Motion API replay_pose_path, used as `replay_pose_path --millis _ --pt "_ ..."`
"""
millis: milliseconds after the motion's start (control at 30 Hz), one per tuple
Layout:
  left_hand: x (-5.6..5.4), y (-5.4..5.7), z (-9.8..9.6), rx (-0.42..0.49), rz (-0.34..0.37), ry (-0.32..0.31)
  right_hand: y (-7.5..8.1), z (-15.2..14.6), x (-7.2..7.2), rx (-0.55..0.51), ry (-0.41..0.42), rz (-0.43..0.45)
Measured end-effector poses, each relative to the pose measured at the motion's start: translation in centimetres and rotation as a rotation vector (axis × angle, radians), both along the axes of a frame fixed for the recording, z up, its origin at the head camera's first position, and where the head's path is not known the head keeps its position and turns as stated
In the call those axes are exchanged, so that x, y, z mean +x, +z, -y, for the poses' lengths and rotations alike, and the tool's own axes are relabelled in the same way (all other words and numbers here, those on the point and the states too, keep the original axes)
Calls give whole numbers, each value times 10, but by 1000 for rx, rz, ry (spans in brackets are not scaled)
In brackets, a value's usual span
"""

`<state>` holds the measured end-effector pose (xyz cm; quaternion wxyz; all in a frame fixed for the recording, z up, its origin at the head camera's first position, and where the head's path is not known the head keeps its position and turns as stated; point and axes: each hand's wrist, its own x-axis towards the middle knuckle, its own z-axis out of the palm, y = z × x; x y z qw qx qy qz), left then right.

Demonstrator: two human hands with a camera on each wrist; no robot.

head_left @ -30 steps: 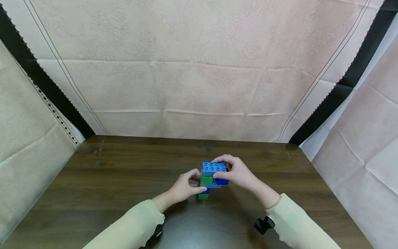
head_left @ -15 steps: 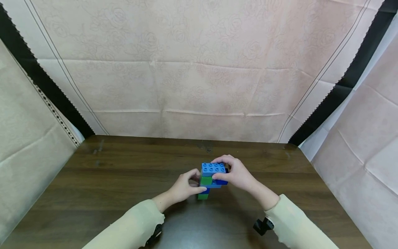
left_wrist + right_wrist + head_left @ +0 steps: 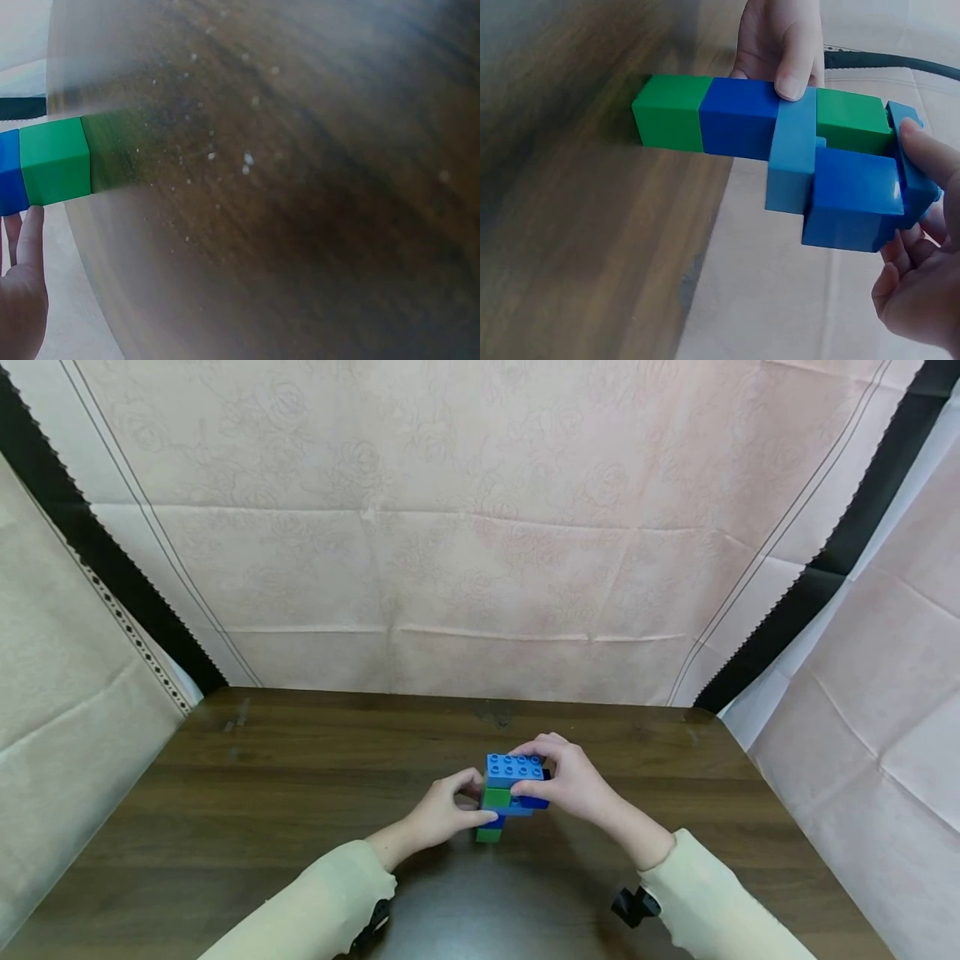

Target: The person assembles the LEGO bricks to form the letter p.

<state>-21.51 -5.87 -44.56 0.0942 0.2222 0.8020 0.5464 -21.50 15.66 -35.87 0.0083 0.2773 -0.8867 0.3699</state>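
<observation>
A tower of toy building bricks stands on the brown table between both hands. Its foot is a green brick (image 3: 667, 112), with a dark blue brick (image 3: 737, 116) above. A light blue brick (image 3: 791, 161) lies across that, carrying a second green brick (image 3: 497, 797) and a second dark blue brick (image 3: 857, 196) side by side. Another light blue brick (image 3: 513, 768) with studs up caps the tower. My left hand (image 3: 446, 814) grips the tower from the left, thumb against the lower light blue brick. From the right, my right hand (image 3: 567, 779) pinches the top light blue brick.
The dark wooden table (image 3: 300, 760) ends at a far edge with pale cloth (image 3: 450, 577) hanging behind it. More cloth hangs at both sides, with black bands at the corners. A small black device (image 3: 636, 906) sits at the right wrist.
The top light blue brick and the right hand have shifted very slightly left. Both hands keep their hold, and the tower otherwise looks the same.
</observation>
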Motion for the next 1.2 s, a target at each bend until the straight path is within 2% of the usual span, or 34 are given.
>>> replay_pose_path --millis 200,400,633,933,967,1200 --pt "0 0 1 0 9 -3 2 2 0 57 21 -72" --pt "0 -1 1 -2 4 6 0 1 -1 72 24 -53" --pt "0 -2 -1 -4 -13 15 1 2 -1 18 45 -8" --pt "0 -1 -2 16 -4 10 1 7 -3 -50 102 -43" --pt "1 1 -2 17 -4 10 1 8 -4 -50 105 -45" --pt "19 33 0 22 -4 -9 2 10 -5 -30 112 -24"
